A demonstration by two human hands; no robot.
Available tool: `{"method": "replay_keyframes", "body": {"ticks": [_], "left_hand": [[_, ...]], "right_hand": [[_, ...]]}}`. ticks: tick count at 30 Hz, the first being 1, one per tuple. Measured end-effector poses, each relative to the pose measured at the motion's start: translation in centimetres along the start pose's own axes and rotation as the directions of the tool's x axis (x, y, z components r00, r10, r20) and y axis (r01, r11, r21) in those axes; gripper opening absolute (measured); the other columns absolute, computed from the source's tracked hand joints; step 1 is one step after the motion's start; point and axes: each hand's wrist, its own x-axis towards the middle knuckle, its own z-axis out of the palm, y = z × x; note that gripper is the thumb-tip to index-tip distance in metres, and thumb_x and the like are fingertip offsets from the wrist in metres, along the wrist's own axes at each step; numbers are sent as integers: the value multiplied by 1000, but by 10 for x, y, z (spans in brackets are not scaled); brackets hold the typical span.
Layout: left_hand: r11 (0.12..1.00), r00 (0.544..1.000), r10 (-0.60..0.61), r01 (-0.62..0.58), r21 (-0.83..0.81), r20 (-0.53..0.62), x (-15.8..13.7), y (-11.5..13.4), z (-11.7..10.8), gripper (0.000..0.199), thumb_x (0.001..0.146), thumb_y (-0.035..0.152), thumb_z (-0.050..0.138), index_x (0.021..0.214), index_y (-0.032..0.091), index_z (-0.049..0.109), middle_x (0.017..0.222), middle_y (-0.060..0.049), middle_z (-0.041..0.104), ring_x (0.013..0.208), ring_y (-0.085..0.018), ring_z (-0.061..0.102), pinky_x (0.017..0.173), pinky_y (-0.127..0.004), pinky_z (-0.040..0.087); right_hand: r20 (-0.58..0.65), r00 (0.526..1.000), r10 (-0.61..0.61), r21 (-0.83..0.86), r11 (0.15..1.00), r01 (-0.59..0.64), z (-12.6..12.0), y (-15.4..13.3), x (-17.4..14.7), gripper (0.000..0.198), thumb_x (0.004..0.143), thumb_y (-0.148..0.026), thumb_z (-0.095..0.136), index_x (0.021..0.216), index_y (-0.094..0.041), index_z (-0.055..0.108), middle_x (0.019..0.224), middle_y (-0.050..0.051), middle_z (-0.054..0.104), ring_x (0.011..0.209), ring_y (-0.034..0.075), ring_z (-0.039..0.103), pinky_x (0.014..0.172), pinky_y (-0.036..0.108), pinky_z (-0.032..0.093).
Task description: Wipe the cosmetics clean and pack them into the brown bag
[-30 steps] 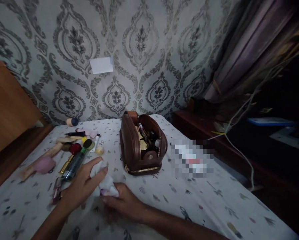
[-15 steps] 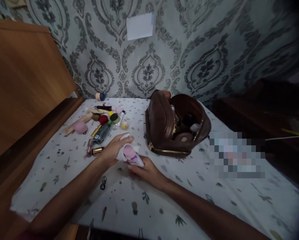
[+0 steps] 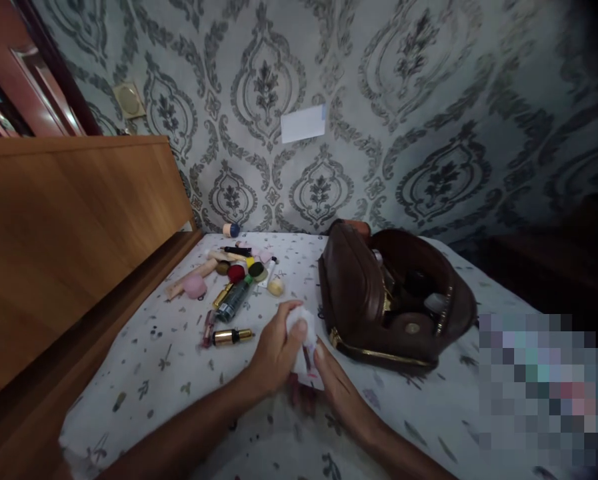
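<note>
My left hand point(image 3: 276, 350) is closed around a crumpled white tissue point(image 3: 305, 319) and presses it with the thumb against a white tube point(image 3: 313, 377) with pink and purple marks. My right hand point(image 3: 343, 390) grips that tube from the right; its fingers are partly hidden and blurred. Left of my hands lie a gold-and-black cosmetic bottle point(image 3: 226, 337), a dark green bottle point(image 3: 235, 300) and a small pink tube point(image 3: 208, 329). To the right stands a brown toiletry bag point(image 3: 351, 293), unzipped, with several items inside.
Several more cosmetics, among them a pink sponge-like piece point(image 3: 195, 286) and a red round item point(image 3: 236, 273), lie at the back left of the patterned white cloth point(image 3: 179, 387). A wooden panel point(image 3: 89, 207) borders the left side. A pixelated patch point(image 3: 543, 393) covers the right.
The view has tilted up, and things sit lower and further right. My left hand has brought the tissue over the tube, whose pink end no longer shows.
</note>
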Motion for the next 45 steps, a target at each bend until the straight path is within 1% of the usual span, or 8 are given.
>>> {"method": "replay_keyframes", "body": {"ticks": [3,6,11,21,26,32,41,45], "left_hand": [[997,999,-11,7,80,47,-6,-4,4,60,96,45,41,145,14,29,136,-19,55,124,-29,52,107,-46,38],[993,995,7,-19,113,104,-6,-8,4,73,89,38,54,148,13,19,137,-20,53,126,-32,51,107,-47,38],[995,998,9,-14,95,57,1,-12,-2,47,84,39,62,122,18,42,94,-4,63,83,-21,59,78,-33,47],[986,988,56,-78,-148,-146,13,-14,-9,35,96,51,46,99,18,54,87,-2,61,83,-17,56,79,-27,46],[992,994,103,-106,-67,-38,10,-11,-12,31,94,44,50,108,17,55,90,-3,61,82,-17,56,78,-29,45],[997,997,47,-50,56,57,4,-14,-9,64,82,42,66,135,18,40,102,-5,61,94,-23,58,85,-34,45],[996,993,81,-83,-23,-85,11,-15,-11,24,93,41,50,102,18,54,84,-1,58,77,-16,54,75,-28,43],[991,986,7,-28,-127,-164,18,-19,-12,36,94,52,45,85,18,55,75,0,55,74,-16,51,73,-28,43]], "right_hand": [[-7,1000,13,-91,996,-13,-4,1,0,73,78,-78,55,121,-21,69,116,12,68,125,31,54,108,46,42],[66,995,69,-94,994,-63,-6,3,0,75,79,-82,48,111,-19,72,102,12,71,107,30,63,95,44,50],[216,972,89,12,996,-93,0,5,1,72,83,-81,43,102,-18,71,71,9,68,60,22,62,51,32,47],[262,944,201,177,951,-251,8,-3,8,83,70,-93,42,80,-14,65,52,3,57,40,11,48,39,22,30],[163,957,241,274,920,-279,8,-9,9,64,70,-81,59,79,-18,62,60,3,60,50,14,53,46,26,40],[73,986,152,317,933,-168,6,-17,8,46,66,-61,77,80,-21,61,69,0,55,62,14,49,55,26,44],[84,991,104,241,963,-121,8,-14,9,58,62,-54,85,109,-25,68,101,5,69,88,19,63,76,28,50],[79,991,109,269,955,-126,6,-11,11,70,58,-47,90,120,-23,65,112,10,70,107,24,64,87,32,50]]}}
